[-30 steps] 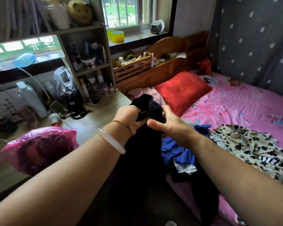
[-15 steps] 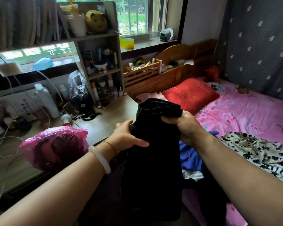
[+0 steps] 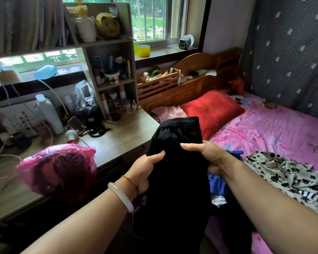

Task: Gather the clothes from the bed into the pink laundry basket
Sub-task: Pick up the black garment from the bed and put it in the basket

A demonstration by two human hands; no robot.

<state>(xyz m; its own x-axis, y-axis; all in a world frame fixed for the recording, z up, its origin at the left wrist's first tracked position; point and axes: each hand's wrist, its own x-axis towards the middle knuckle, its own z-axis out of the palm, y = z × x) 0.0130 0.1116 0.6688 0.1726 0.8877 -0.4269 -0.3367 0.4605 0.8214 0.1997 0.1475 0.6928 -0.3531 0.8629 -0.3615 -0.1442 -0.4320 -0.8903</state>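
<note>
I hold a black garment (image 3: 176, 173) upright in front of me, its ribbed waistband at the top and the rest hanging down. My left hand (image 3: 145, 169) grips its left side, and my right hand (image 3: 204, 154) grips its right side a little higher. On the pink bed (image 3: 275, 129) lie a cream garment with black print (image 3: 286, 175), a blue garment (image 3: 217, 184) partly hidden behind the black one, and a pale pink garment (image 3: 169, 112) by the headboard. No pink laundry basket is in view.
A wooden desk (image 3: 117, 136) stands on the left with a pink plastic bag (image 3: 61, 167) at its edge, bottles, cables and a shelf of cosmetics (image 3: 114, 79). A red pillow (image 3: 211, 110) lies at the bed's head. A dark patterned curtain (image 3: 290, 52) hangs on the right.
My hands have slid down from the waistband of the black garment and now grip it lower, so the waistband stands up above them. The view has shifted slightly.
</note>
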